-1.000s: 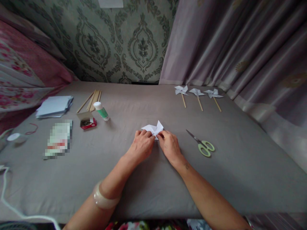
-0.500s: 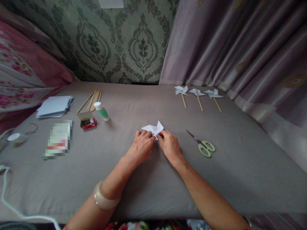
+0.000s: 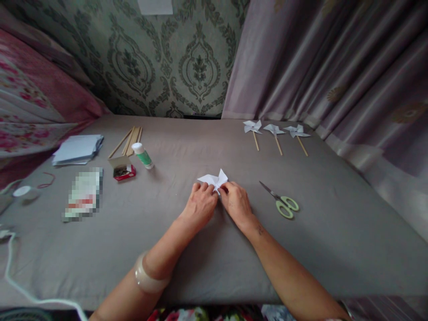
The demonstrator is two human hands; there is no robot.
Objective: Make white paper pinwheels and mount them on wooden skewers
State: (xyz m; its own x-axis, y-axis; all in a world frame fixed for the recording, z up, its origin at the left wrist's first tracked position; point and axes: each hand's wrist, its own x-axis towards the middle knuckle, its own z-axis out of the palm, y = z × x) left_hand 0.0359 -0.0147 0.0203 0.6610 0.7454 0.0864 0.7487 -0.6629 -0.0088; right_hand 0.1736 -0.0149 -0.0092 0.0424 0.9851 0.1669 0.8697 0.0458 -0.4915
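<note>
L hand (image 3: 202,201) has slid a touch twd the R hand (image 3: 236,201) vs. half a sec ago, its wrist & forearm swinging in w/ it; R hand looks abt the same. The folded white paper (image 3: 214,179) hasn't visibly shifted: it's right at the fingertips, just beyond & betw. both hands, w/ pointed flaps up on the far side. Prob. means a small re-settle of the L hold, same spot being worked, no new step started.

Hands nr each other, both on the paper. L: fingers bent over its near L part; can't tell if the thumb grips underneath. R: thumb & forefinger pinched tog. at the near R edge; anything small betw. them is too hidden to make out.

Scissors (image 3: 283,204) lie on the tabletop (image 3: 321,249) just R of the R hand, untouched. Beyond the R hand, well apart: 3 paper pinwheels on sticks (image 3: 274,130), in a row. Beyond & L of the L hand: glue stick (image 3: 143,156), upright-ish, then open red box (image 3: 125,172) w/ small bits in it, loose wooden sticks (image 3: 132,141) behind, & paper stack (image 3: 78,149) furthest L.
</note>
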